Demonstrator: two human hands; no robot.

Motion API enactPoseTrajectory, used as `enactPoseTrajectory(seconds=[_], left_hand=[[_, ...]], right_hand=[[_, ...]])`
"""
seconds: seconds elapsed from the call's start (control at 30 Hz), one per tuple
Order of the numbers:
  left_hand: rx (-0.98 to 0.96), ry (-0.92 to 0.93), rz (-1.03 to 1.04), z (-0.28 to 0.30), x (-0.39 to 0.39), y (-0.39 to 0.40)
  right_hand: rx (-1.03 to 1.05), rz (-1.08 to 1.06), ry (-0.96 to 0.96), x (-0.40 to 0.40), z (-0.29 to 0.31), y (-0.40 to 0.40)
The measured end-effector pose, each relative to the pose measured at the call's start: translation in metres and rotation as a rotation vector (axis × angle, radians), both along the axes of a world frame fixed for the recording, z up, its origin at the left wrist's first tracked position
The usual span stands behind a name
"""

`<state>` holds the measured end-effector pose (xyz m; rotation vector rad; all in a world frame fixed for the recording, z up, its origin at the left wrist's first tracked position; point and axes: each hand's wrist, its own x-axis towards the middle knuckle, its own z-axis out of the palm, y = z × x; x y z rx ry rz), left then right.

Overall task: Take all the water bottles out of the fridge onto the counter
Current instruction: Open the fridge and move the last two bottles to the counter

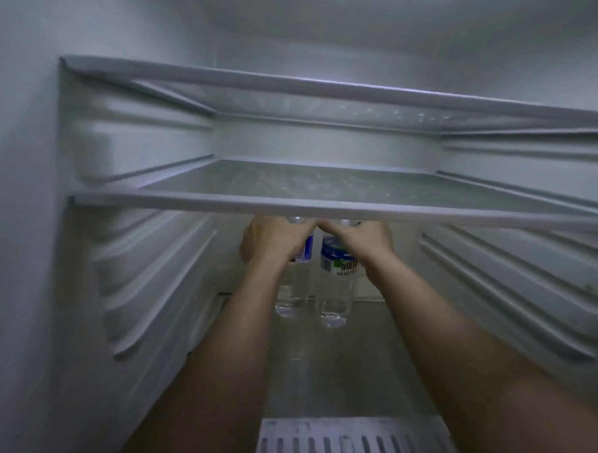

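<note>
Two clear plastic water bottles stand upright, side by side, on the fridge's lower glass shelf point(371, 349). Left hand point(273, 239) grips the red-and-blue-labelled bottle point(293, 287); right hand point(358, 237) grips the green-and-blue-labelled bottle point(336, 279).

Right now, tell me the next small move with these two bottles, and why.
Probably draw both straight toward you, kept low. The left hand grips the left bottle and the right hand grips the right bottle near their tops, and the caps sit just under the glass shelf, so lifting risks a knock.
</note>
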<state>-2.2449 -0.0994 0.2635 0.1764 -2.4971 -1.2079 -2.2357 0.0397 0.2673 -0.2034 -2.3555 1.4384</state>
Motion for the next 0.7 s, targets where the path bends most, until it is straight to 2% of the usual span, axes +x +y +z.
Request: enactPoseTrajectory(seconds=[0.1,0.17,0.27,0.37,0.53,0.7], left_hand=[[0.008,0.013,-0.051,-0.003,-0.006,0.003],[0.023,0.029,-0.066,-0.009,-0.007,0.006],[0.060,0.078,-0.020,-0.017,-0.003,0.011],[0.010,0.131,0.073,-0.020,0.010,0.015],[-0.058,0.207,0.101,-0.019,0.034,0.007],[-0.080,0.213,0.090,-0.019,0.061,-0.003]], right_hand=[[-0.157,0.081,0.017,-0.007,-0.006,-0.001],[-0.158,0.105,0.031,-0.012,-0.015,-0.001],[-0.156,0.031,0.085,-0.012,-0.022,-0.004],[-0.104,-0.065,0.146,-0.003,-0.024,-0.010],[-0.112,-0.095,0.269,0.019,-0.026,-0.013],[-0.053,-0.093,0.271,0.042,-0.024,-0.014]])
